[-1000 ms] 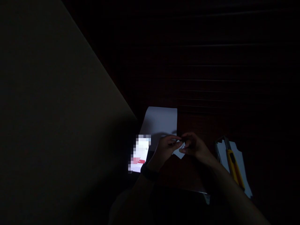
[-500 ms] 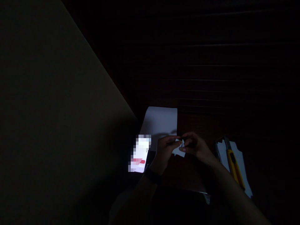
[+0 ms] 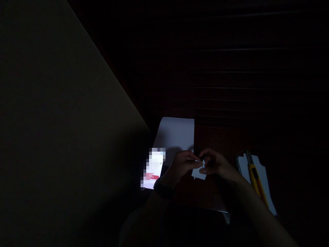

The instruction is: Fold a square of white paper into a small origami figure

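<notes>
A small piece of white paper (image 3: 197,173), apparently folded, is held up between my two hands over the dark wooden table. My left hand (image 3: 183,163) pinches it from the left with thumb and fingers, and a dark band circles that wrist. From the right, my right hand (image 3: 214,163) grips the paper's right edge, thumb and fingertips pressed together. Both sets of fingertips nearly meet at the paper's upper end and hide part of it. The fine folds are too dim to make out.
A lit phone screen (image 3: 153,168), partly pixelated, glows left of my hands. Behind it lies a large white sheet (image 3: 177,132). At the right, a yellow box cutter (image 3: 257,183) rests on white papers (image 3: 264,175). The table's front edge (image 3: 205,208) runs below; a pale wall (image 3: 64,113) rises at left.
Both hands have shifted slightly down and to the right with the paper. The fingers have changed position on it. The phone, sheet and cutter stay put.
</notes>
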Demonstrator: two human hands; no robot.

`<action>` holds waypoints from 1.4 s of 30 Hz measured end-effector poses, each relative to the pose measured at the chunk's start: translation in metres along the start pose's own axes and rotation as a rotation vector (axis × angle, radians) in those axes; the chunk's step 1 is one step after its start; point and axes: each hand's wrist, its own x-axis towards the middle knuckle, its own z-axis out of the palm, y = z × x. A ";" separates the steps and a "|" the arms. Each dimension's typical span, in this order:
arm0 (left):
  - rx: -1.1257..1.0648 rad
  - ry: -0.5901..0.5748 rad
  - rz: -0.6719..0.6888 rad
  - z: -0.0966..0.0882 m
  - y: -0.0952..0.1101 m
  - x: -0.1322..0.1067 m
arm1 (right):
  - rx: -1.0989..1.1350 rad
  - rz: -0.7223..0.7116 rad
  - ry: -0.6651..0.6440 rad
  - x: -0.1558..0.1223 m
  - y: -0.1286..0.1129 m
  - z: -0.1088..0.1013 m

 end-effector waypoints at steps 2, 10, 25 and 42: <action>0.028 0.014 -0.006 0.000 -0.001 0.001 | 0.004 -0.005 -0.005 0.000 0.000 0.000; 0.091 -0.119 -0.014 0.000 0.005 -0.001 | 0.066 0.012 -0.005 0.000 0.002 0.000; 0.054 0.268 0.020 0.005 -0.002 0.006 | -0.161 -0.114 0.110 0.002 0.005 0.014; -0.101 0.440 0.067 0.018 -0.005 0.004 | -0.229 -0.204 0.329 0.008 0.006 0.020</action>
